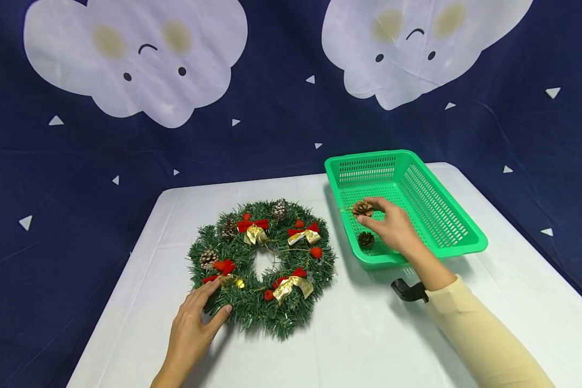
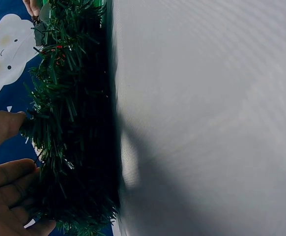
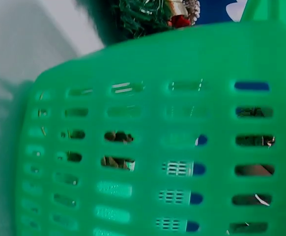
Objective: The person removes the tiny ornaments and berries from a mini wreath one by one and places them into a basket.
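A green tinsel wreath (image 1: 267,318) lies flat, trimmed with red-and-gold bows, red berries and pine cones. My left hand (image 1: 191,323) rests at its lower left edge, fingers spread over the greenery near a bow; the left wrist view shows the thumb and fingers (image 2: 15,177) against the wreath's side. My right hand (image 1: 393,223) pinches a brown pine cone (image 1: 362,208) with a thin gold wire, above the left side of a green plastic basket (image 1: 465,237). A second, darker pine cone (image 1: 366,240) lies inside the basket. In the right wrist view the basket wall (image 3: 148,54) hides the right hand's fingers.
Both wreath and basket stand on a table with a white cloth (image 1: 349,334). Behind the table hangs a dark blue curtain (image 1: 271,145) printed with clouds and triangles. A black wrist mount (image 1: 408,291) sticks out from the right wrist, just below the basket's near edge.
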`<action>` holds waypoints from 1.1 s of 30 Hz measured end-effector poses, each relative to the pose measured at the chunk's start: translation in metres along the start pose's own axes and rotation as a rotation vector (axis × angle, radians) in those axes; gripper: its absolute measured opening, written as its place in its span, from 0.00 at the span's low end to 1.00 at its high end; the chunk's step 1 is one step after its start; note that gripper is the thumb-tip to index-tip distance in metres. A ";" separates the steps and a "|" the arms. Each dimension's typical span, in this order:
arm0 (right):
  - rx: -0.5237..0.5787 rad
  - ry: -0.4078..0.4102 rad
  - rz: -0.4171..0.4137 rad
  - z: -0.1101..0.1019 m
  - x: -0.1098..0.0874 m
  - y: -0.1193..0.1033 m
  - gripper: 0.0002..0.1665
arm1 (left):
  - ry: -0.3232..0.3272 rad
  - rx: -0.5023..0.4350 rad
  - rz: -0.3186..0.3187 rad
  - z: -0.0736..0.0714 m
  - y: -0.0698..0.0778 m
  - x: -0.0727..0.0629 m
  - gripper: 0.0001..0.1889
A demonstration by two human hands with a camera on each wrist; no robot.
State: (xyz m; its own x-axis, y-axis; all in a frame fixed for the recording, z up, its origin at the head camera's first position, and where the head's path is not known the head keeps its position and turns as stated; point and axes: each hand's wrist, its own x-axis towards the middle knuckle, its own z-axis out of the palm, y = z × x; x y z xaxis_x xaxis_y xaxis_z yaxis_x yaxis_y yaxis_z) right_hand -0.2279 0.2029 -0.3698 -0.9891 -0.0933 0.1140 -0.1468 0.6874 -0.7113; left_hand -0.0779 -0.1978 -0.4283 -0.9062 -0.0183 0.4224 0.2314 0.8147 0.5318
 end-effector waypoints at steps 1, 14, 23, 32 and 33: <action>-0.003 0.000 -0.001 -0.001 0.001 0.001 0.38 | -0.001 0.000 -0.002 0.000 0.000 0.000 0.31; -0.040 -0.046 0.033 -0.010 0.007 0.013 0.38 | -0.006 0.006 -0.006 0.000 0.000 0.000 0.31; -0.066 -0.074 0.040 -0.017 0.007 0.018 0.36 | -0.009 0.004 -0.009 0.000 0.000 -0.001 0.31; -0.113 -0.118 0.046 -0.022 0.011 0.026 0.35 | -0.005 0.006 -0.001 0.000 0.000 0.000 0.31; -0.116 -0.122 0.048 -0.022 0.011 0.027 0.34 | -0.005 0.006 -0.002 0.000 0.000 0.000 0.31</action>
State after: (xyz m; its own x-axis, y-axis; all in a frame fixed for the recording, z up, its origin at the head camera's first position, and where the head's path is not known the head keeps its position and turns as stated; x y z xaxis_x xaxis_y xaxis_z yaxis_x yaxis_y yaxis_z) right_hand -0.2428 0.2361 -0.3719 -0.9901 -0.1400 -0.0082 -0.1038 0.7710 -0.6283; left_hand -0.0780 -0.1977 -0.4286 -0.9084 -0.0169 0.4178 0.2276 0.8183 0.5278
